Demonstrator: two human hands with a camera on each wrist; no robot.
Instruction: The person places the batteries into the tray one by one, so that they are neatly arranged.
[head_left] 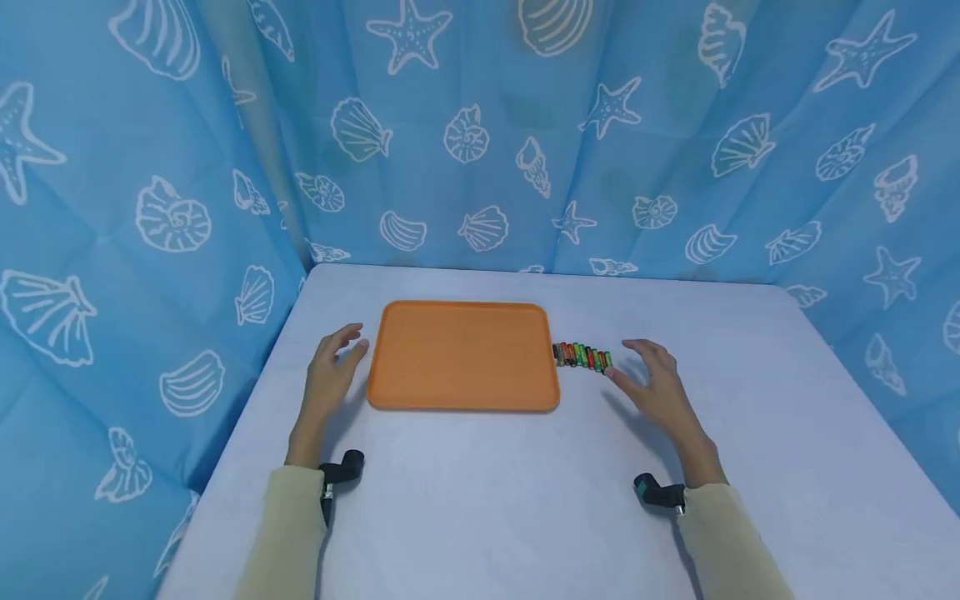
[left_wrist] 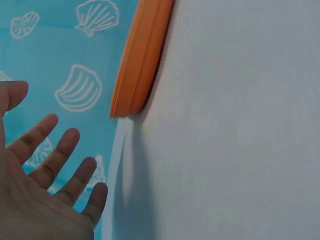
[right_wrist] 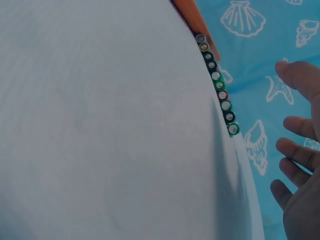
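An orange tray (head_left: 465,357) lies flat on the table, with nothing on it. Several batteries (head_left: 582,356), in green, red and dark colours, lie side by side in a row off its right edge; their round ends (right_wrist: 219,85) face the right wrist view. My left hand (head_left: 332,375) hovers just left of the tray, fingers apart and holding nothing. Over the right end of the row is my right hand (head_left: 660,387), thumb and fingers spread, also holding nothing. In the left wrist view the tray's corner (left_wrist: 135,75) stands beyond the spread fingers.
A white cloth covers the table (head_left: 487,500). Blue curtains (head_left: 465,167) with white shells and starfish hang behind it and at both sides. Each wrist wears a small black camera mount, the left one (head_left: 345,467) and the right one (head_left: 656,492).
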